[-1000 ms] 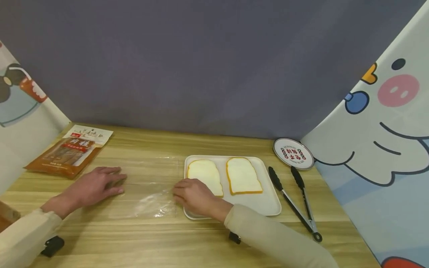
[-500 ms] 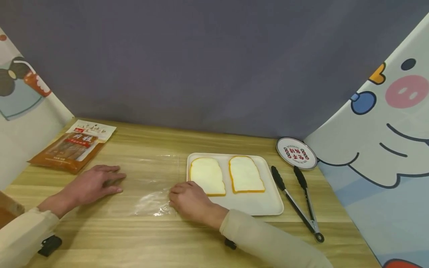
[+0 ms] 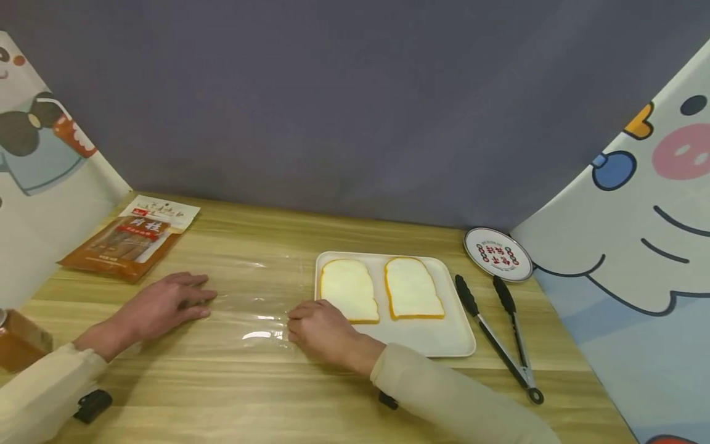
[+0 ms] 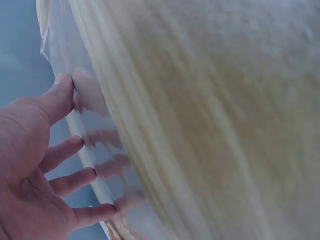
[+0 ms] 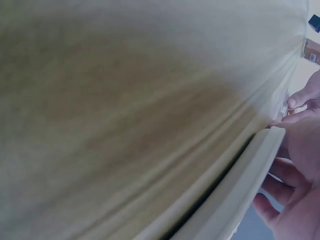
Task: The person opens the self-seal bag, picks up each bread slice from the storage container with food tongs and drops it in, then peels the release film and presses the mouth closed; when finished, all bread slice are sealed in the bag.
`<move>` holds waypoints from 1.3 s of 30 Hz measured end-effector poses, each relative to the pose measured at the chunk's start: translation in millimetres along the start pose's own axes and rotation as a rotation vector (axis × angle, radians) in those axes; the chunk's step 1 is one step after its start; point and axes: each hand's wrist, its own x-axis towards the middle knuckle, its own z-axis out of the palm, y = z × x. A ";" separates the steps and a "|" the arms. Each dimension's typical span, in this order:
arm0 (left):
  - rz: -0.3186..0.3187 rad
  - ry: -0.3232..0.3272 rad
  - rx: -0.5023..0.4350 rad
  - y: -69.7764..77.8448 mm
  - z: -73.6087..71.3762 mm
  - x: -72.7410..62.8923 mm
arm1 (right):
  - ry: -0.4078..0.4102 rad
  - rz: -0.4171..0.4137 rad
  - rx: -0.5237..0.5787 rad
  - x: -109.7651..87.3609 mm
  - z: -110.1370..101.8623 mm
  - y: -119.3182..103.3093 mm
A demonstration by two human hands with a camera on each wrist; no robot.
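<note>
1. Nearest me, a brown jar [image 3: 23,340] is standing at the left edge of the table [image 3: 222,398], near the left sleeve.
2. The left hand [image 3: 161,308] is spreading its fingers wide and gripping nothing; its fingertips are resting along the left side of the clear film [image 3: 244,302].
3. The right hand [image 3: 322,330] is bending its fingers down at the film's right edge, just beside the tray [image 3: 413,340]. I can't tell whether they are pinching or only pressing.
4. The film is lying on the table between both hands, with glare bunching near the right fingers. I'm judging that light, even, outward pressure would suit it best; dragging could crease it, and the right knuckles are needing room from the tray's rim.
5. Two slices [image 3: 348,288] are lying side by side on the tray; tongs [image 3: 501,350] are splaying open to its right.
6. Farther back, a bag [image 3: 130,237] is lying left and a plate [image 3: 498,254] right.
</note>
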 end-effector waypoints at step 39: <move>-0.098 0.039 -0.006 4.0 6.6 3.0 | -0.029 -0.027 -0.020 -2.2 -1.3 3.2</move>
